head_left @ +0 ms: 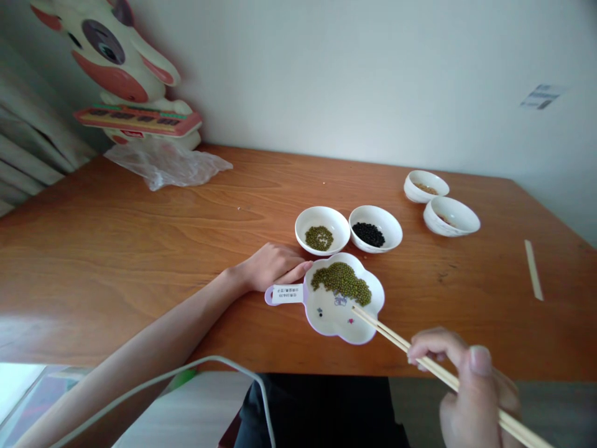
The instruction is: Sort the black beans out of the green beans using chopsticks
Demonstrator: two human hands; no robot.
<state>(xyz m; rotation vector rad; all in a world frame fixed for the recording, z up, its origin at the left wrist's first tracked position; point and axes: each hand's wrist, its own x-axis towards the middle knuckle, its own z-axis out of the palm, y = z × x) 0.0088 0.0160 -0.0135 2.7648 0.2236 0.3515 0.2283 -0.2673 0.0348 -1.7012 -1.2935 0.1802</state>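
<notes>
My right hand (466, 379) is closed round a pair of wooden chopsticks (396, 341). Their tips lie close together over the bare lower part of a white flower-shaped dish (333, 326) with a purple rim and a labelled handle. Green mung beans (342, 280) are heaped along its upper side, and one small dark spot, perhaps a black bean, shows at lower left. My left hand (277, 267) rests on the table above the handle, fingers loosely extended, thumb side at the dish's rim. Just beyond are a white bowl (305, 219) of mung beans and another bowl (394, 233) of black beans.
Two more white bowls, one (410, 191) with tan contents and one (469, 223) with brownish contents, stand at back right. A pale strip (534, 270) lies at right. A clear plastic bag (170, 165) and a cow-shaped toy keyboard (140, 121) sit at back left. A cable (186, 367) crosses in front.
</notes>
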